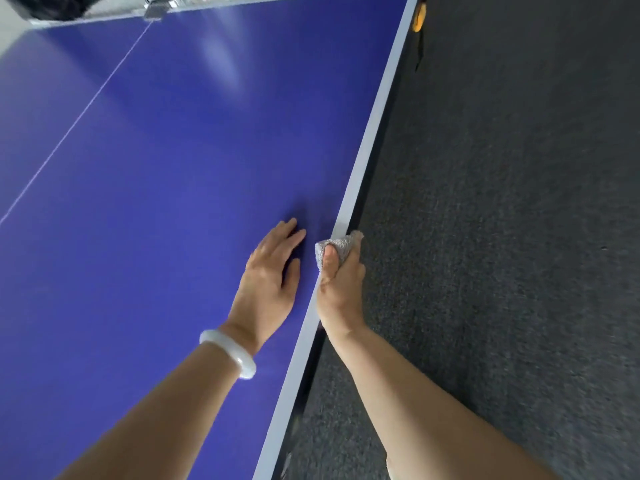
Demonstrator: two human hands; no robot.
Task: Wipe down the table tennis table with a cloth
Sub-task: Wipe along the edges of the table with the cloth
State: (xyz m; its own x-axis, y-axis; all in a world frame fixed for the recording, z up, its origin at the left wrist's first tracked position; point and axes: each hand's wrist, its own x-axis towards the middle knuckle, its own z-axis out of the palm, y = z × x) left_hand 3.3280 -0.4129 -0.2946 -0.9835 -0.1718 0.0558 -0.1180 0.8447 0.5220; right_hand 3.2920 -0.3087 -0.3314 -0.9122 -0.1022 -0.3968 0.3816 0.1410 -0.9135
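The blue table tennis table (166,161) fills the left and middle of the head view, its white side edge running diagonally from top right to bottom middle. My right hand (341,289) grips a small grey cloth (334,247) against that white edge, thumb on top and fingers wrapped over the side. My left hand (273,275) lies flat on the blue surface just left of the cloth, fingers straight, a white bangle on the wrist.
Dark grey carpet (502,237) covers the floor to the right of the table. A thin white centre line (79,116) crosses the top. The net clamp (156,8) sits at the far end; a yellow object (419,15) lies beyond the far corner.
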